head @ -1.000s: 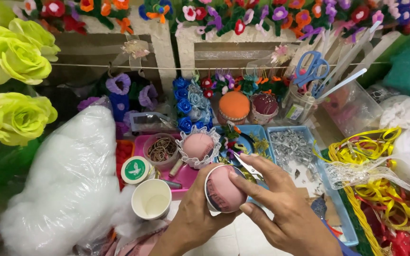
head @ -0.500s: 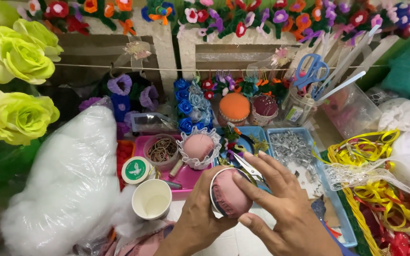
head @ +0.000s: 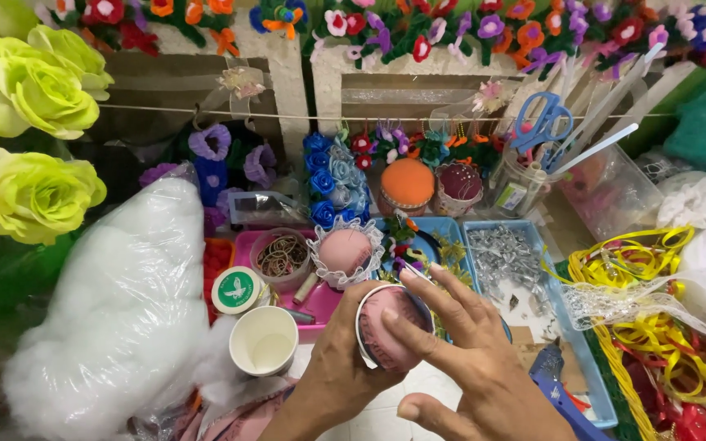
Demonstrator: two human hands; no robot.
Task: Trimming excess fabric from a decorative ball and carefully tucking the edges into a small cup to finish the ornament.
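The left hand [head: 341, 371] holds a small cup with a pink ball [head: 391, 327] inside, fingers wrapped under it. The right hand [head: 471, 367] is open, its fingers resting on top of the ball. Just behind sits another pink ball in a frilly cup [head: 345, 251], then an orange ball [head: 407, 183].

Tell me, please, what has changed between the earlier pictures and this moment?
Little has changed. The left hand still holds the small cup with the pink padded ball; it now sits slightly lower. The right hand has slid over the ball, and its fingers now press on the top and the rim. The empty paper cup, the white stuffing and the pink tray stayed in place.
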